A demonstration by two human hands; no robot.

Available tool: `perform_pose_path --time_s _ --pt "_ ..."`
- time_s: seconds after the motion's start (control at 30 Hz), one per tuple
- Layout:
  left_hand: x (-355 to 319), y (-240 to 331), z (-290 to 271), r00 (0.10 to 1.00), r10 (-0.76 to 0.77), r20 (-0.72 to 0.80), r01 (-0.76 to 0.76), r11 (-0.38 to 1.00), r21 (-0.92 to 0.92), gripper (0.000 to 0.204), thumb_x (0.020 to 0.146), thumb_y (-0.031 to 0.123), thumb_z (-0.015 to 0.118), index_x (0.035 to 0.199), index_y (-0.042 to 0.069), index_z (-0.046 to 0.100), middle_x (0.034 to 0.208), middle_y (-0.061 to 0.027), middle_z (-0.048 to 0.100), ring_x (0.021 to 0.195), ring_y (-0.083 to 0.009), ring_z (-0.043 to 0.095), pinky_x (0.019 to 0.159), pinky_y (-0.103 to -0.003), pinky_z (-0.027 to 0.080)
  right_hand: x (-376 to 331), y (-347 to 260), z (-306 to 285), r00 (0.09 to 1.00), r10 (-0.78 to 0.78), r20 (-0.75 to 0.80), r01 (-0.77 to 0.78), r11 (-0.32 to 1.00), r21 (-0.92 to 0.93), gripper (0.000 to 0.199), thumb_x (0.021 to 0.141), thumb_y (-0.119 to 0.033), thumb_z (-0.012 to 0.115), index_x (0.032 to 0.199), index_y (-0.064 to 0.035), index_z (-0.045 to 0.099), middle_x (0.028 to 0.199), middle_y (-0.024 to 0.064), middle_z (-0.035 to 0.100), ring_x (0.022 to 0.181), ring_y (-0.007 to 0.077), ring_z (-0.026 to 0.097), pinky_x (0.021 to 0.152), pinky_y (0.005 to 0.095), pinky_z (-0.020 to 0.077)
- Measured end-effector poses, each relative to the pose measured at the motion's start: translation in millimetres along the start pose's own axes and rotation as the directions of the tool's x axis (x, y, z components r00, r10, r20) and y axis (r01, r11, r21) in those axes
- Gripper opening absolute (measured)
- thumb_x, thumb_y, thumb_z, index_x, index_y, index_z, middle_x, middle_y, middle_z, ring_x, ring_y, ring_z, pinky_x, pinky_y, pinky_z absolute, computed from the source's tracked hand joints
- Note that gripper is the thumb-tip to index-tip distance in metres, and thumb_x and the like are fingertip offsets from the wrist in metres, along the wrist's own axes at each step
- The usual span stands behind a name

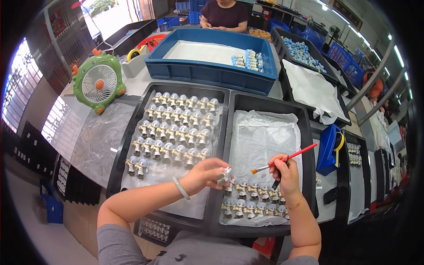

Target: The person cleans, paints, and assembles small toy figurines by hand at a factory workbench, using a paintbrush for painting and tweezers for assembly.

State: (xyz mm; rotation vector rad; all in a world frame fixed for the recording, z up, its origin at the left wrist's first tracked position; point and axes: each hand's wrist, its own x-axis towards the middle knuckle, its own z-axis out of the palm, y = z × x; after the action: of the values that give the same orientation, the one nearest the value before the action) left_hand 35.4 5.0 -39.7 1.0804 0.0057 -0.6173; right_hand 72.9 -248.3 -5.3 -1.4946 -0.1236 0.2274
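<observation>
My left hand (pixel 205 174) is closed around a small white-and-grey figurine (pixel 224 175), held above the inner edge between two black trays. My right hand (pixel 285 173) grips a paintbrush (pixel 303 150) with a red handle; its tan bristles point left, apart from the figurine. A dark slim tool (pixel 276 183) also sticks out below the fingers of that hand; its kind is unclear. Rows of silver-haired figurines (pixel 169 150) stand in the left black tray (pixel 115 170). Two rows of similar figurines (pixel 251 207) occupy the near end of the right black tray (pixel 304 132), lined with white sheeting.
Beyond the trays is a large blue bin (pixel 207 73) with blue-and-white pieces. A green fan (pixel 98 82) and a tape dispenser (pixel 134 62) stand at the left. On the right are a blue tape dispenser (pixel 327 150) and more trays. A person (pixel 224 15) sits opposite.
</observation>
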Motion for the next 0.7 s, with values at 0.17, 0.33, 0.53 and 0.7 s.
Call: perform_pose_path --time_s 0.17,0.33,0.53,0.7 --pt "3.3 -0.1 5.0 0.999 -0.027 0.024 0.027 0.999 0.018 0.031 0.085 0.030 0.055 0.107 0.009 0.049 0.100 -0.0052 0.060 0.084 -0.0151 0.061 0.069 -0.025 0.048 -3.0 7.0 -9.7 0.995 0.049 -0.089 -0.048 0.999 0.013 0.017 0.085 -0.015 0.048 0.077 -0.0021 0.056 0.059 0.0026 0.052 0.044 0.0042 0.039 0.040 0.0171 0.0281" --pt "5.6 -1.2 2.2 0.999 -0.037 0.027 0.038 0.999 -0.028 0.025 0.086 0.026 0.056 0.104 0.009 0.052 0.095 -0.0013 0.060 0.082 -0.0100 0.061 0.064 -0.022 0.051 1.1 5.4 -10.9 0.991 0.051 -0.122 -0.050 0.999 0.004 0.016 0.084 -0.016 0.050 0.076 -0.0024 0.054 0.058 0.0034 0.051 0.043 0.0058 0.040 0.039 0.0180 0.0288" --pt "6.4 0.5 1.5 0.999 -0.033 0.040 0.034 0.998 -0.044 0.023 0.086 0.026 0.056 0.103 0.011 0.053 0.095 0.0008 0.060 0.080 -0.0087 0.060 0.064 -0.023 0.051 0.8 10.5 -13.8 0.995 0.040 -0.093 -0.036 0.998 0.044 0.016 0.083 -0.016 0.052 0.077 -0.0021 0.057 0.058 0.0019 0.052 0.043 0.0028 0.037 0.038 0.0164 0.0234" --pt "3.7 2.8 2.4 0.998 -0.031 0.046 0.032 0.999 -0.023 0.024 0.086 0.027 0.056 0.103 0.010 0.052 0.095 0.0000 0.060 0.079 -0.0092 0.060 0.064 -0.023 0.051 -3.2 8.9 -7.3 0.996 0.059 -0.060 -0.056 0.998 0.041 0.015 0.083 -0.015 0.052 0.077 -0.0026 0.057 0.058 0.0018 0.052 0.044 0.0027 0.037 0.039 0.0162 0.0239"
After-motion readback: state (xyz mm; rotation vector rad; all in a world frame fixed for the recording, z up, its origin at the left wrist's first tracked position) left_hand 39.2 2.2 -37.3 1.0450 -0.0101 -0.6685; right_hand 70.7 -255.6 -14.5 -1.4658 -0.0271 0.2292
